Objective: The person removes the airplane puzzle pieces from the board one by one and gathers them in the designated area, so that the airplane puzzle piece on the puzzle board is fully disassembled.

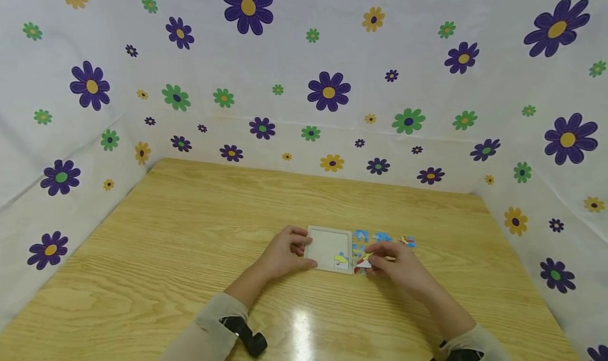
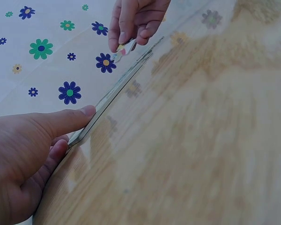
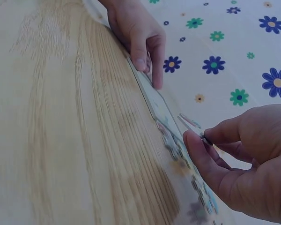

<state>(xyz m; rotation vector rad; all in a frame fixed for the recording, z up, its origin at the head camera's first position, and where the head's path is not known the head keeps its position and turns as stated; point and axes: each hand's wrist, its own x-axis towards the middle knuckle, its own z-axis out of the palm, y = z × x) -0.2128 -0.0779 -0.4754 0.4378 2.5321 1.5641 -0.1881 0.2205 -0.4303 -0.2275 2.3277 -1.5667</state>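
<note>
A pale square puzzle tray lies flat on the table, with one yellow, blue and white piece in its lower right corner. My left hand holds the tray by its left side; the thumb lies along the near edge. My right hand pinches a jigsaw piece between thumb and fingers, raised and tilted just right of the tray. Beneath and around that hand are several loose jigsaw pieces, some partly hidden by it.
The wooden table has a light grain and a bright reflection near its front. A white cloth with printed flowers stands as walls at the back and both sides. Dark wrist straps sit over the sleeves.
</note>
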